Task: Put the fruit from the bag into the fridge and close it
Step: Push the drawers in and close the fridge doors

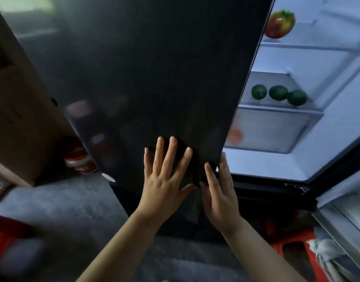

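Head view: the dark fridge door is being pressed by both hands, low down near its free edge. The left hand is being laid flat on the glossy front, fingers straight and spread, nothing grasped. The right hand is being held against the door's edge, fingers stretched out along it and the thumb resting on the front face, so this one is also released and gripping nothing. The door is being kept ajar, and the lit fridge interior is being shown to the right of it. A red-and-yellow fruit is being displayed on the top shelf. Three green fruits are being lined up side by side on the middle shelf. An orange fruit is being glimpsed, blurred, through the frosted drawer below. At lower right a white bundle is being carried by a red stool. At left a cardboard box is being seen beside the door, with a red tin tucked under it.
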